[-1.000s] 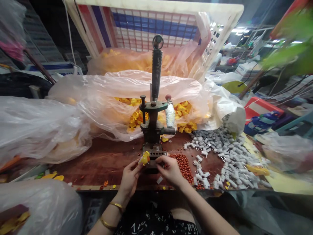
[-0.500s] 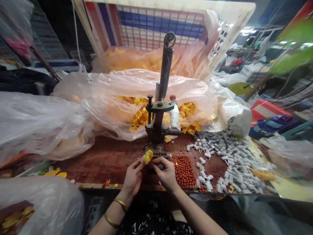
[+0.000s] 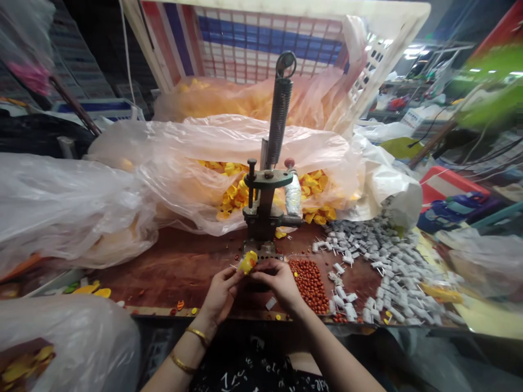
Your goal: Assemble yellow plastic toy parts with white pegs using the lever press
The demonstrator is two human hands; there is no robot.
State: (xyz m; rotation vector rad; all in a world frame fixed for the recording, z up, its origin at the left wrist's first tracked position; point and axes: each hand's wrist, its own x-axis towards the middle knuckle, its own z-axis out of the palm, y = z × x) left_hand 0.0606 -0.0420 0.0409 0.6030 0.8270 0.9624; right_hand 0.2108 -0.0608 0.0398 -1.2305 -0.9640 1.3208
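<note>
A small yellow piece with an orange spot [image 3: 247, 262] is pinched in the fingers of my left hand [image 3: 223, 291], in front of the base of a metal hand press [image 3: 262, 218]. My right hand [image 3: 280, 283] is closed at the right side of the piece, its thumb and forefinger together near it; whatever lies between those fingertips is too small to make out. A clear tray of red-brown beads [image 3: 309, 286] stands just right of my right hand. One grey-white part [image 3: 271, 303] lies on the table below my right hand.
Grey-white parts with thin pins [image 3: 392, 283] are heaped on the right. Plastic bags [image 3: 183, 179] with yellow pieces [image 3: 235, 198] lie behind the press, before a white crate [image 3: 310, 6]. Another bag [image 3: 81, 337] fills the near left. The table's front edge [image 3: 163, 312] runs below my hands.
My right hand has shifted slightly, and the grey-white part below it shows more fully. A yellow bit at the table edge is now plainly visible. The yellow piece stays in my left hand.
</note>
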